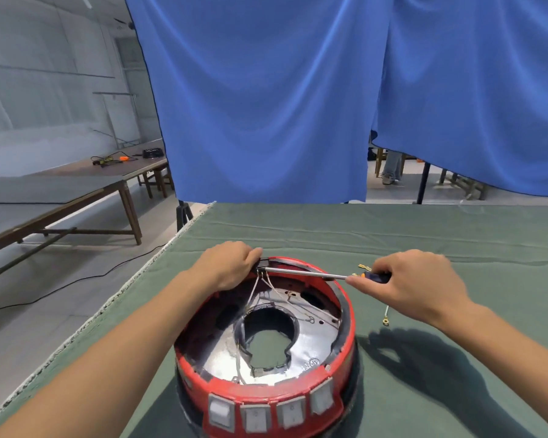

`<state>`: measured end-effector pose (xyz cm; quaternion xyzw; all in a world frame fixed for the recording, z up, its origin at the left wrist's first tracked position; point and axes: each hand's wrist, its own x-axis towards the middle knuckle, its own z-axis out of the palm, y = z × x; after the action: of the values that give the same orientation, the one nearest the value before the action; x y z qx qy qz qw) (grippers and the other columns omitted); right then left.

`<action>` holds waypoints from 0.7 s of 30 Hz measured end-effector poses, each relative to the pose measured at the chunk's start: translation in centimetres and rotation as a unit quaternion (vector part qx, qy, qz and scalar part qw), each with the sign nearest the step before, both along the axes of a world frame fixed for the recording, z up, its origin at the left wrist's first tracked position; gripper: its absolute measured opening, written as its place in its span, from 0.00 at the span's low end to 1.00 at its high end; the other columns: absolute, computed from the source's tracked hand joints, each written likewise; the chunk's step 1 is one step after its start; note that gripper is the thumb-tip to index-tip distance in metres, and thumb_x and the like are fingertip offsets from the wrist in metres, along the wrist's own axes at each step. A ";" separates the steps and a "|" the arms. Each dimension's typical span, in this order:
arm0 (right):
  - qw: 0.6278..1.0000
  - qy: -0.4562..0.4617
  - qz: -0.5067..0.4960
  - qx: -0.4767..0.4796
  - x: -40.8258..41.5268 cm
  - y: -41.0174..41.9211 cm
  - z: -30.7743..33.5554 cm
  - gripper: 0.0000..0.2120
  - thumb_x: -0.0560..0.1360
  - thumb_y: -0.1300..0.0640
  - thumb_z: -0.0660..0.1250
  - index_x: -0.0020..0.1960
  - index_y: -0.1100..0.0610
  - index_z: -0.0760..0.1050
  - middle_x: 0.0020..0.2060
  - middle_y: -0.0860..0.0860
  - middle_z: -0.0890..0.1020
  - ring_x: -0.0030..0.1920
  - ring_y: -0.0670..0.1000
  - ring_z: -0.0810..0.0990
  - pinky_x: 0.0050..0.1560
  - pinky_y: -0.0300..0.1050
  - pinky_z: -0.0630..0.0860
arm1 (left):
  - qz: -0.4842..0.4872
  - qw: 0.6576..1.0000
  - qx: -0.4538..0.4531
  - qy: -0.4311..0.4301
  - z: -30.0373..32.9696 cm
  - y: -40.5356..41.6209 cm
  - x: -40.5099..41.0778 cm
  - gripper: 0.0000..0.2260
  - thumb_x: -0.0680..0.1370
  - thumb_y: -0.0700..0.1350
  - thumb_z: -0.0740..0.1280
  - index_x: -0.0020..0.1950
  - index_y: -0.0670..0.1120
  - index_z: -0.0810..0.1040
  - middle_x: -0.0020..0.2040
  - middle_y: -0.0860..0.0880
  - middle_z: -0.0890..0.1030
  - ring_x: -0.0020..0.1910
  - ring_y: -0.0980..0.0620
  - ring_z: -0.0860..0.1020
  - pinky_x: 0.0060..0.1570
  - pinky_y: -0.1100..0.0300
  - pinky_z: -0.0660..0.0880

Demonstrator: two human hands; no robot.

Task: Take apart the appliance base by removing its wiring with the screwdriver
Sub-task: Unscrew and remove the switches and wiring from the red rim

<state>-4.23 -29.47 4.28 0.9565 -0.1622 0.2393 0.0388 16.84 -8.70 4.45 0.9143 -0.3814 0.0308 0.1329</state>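
Head view shows the red appliance base (266, 349) on the green cloth (424, 241), its wiring (266, 287) strung inside. Left hand (231, 267) grips the far rim; right hand (415, 284) holds the screwdriver (314, 273), tip at the rim by the left fingers.

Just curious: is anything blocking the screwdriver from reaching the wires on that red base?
Nothing visible does: the silver-shafted screwdriver crosses the open red round base, its tip at the thin pale wires beside the left hand.
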 end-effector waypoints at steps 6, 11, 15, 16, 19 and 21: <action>0.999 0.003 -0.023 -0.040 -0.9 -1.2 0.6 0.30 0.67 0.25 0.50 0.30 0.51 0.70 0.22 0.47 0.71 0.29 0.50 0.71 0.26 0.41 0.58 | 0.057 0.994 -0.089 -0.031 0.6 -0.9 -0.1 0.18 0.81 0.51 0.54 0.40 0.46 0.79 0.41 0.47 0.81 0.46 0.43 0.77 0.45 0.53 0.73; 0.997 0.013 -0.020 -0.077 -1.6 -1.1 1.2 0.28 0.68 0.27 0.52 0.24 0.50 0.63 0.18 0.46 0.65 0.21 0.45 0.62 0.25 0.39 0.52 | 0.105 0.992 -0.062 0.013 -1.2 -0.1 -0.8 0.20 0.81 0.52 0.51 0.31 0.45 0.64 0.35 0.46 0.73 0.42 0.40 0.75 0.42 0.52 0.68; 0.995 0.010 -0.037 -0.087 -2.2 -0.5 1.8 0.29 0.68 0.29 0.56 0.22 0.50 0.57 0.16 0.45 0.60 0.19 0.43 0.56 0.24 0.36 0.50 | 0.086 0.995 -0.040 -0.008 -1.4 -0.4 -1.1 0.21 0.81 0.60 0.49 0.35 0.50 0.70 0.42 0.48 0.78 0.47 0.41 0.76 0.43 0.53 0.67; 0.994 0.017 -0.045 -0.098 -2.2 -0.6 1.7 0.29 0.69 0.28 0.53 0.23 0.51 0.59 0.17 0.46 0.63 0.20 0.45 0.59 0.24 0.37 0.51 | 0.079 0.996 -0.038 -0.011 -1.3 -0.5 -1.1 0.20 0.80 0.60 0.49 0.38 0.52 0.72 0.44 0.48 0.80 0.49 0.42 0.77 0.43 0.53 0.67; 0.993 0.019 -0.050 -0.109 -2.0 -0.8 1.3 0.30 0.69 0.27 0.49 0.25 0.52 0.63 0.20 0.47 0.68 0.25 0.50 0.67 0.24 0.39 0.54 | 0.061 0.997 -0.045 -0.024 -1.4 -0.5 -1.0 0.19 0.80 0.61 0.50 0.47 0.55 0.78 0.46 0.51 0.81 0.49 0.43 0.78 0.43 0.54 0.67; 0.993 0.019 -0.055 -0.105 -1.8 -0.7 1.2 0.30 0.69 0.26 0.48 0.26 0.52 0.64 0.21 0.47 0.68 0.27 0.51 0.67 0.25 0.40 0.55 | 0.047 0.997 -0.048 -0.030 -1.4 -0.4 -1.0 0.18 0.80 0.60 0.50 0.50 0.56 0.78 0.45 0.52 0.81 0.49 0.44 0.78 0.43 0.53 0.69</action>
<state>-6.02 -30.16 5.48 0.9412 -0.1873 0.2339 0.1557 15.85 -9.08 3.05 0.9224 -0.3399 0.0824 0.1640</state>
